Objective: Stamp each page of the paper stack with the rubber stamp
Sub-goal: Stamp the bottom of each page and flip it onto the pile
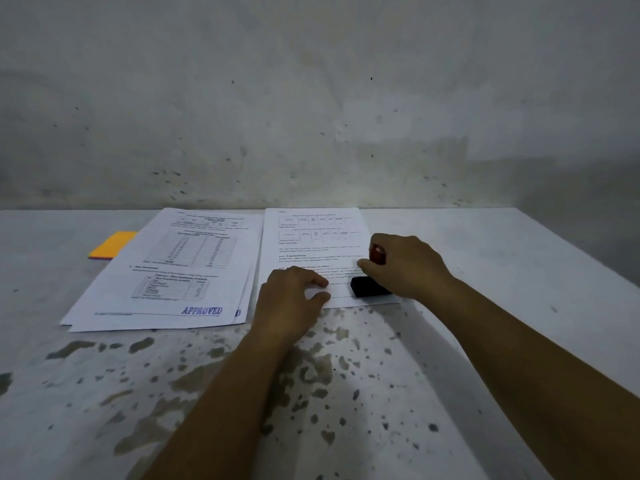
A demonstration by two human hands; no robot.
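Note:
Two lots of printed pages lie on the table. The right page (313, 233) is under both hands. My right hand (407, 266) grips the red handle of the rubber stamp (369, 286), whose black base rests on the page's lower right corner. My left hand (292, 297) lies flat on the page's bottom edge, fingers spread, holding nothing. The left pile (180, 268) has two or more sheets, and its top sheet carries a blue "APPROVED" mark (202, 310) at the lower right. A second mark peeks from the sheet beneath.
An orange pad (112, 244) lies at the far left, partly under the left pile. The pale table (346, 393) has dark stains along its near half. A stained wall (311, 116) stands right behind the papers. The table's right edge (585, 261) runs diagonally.

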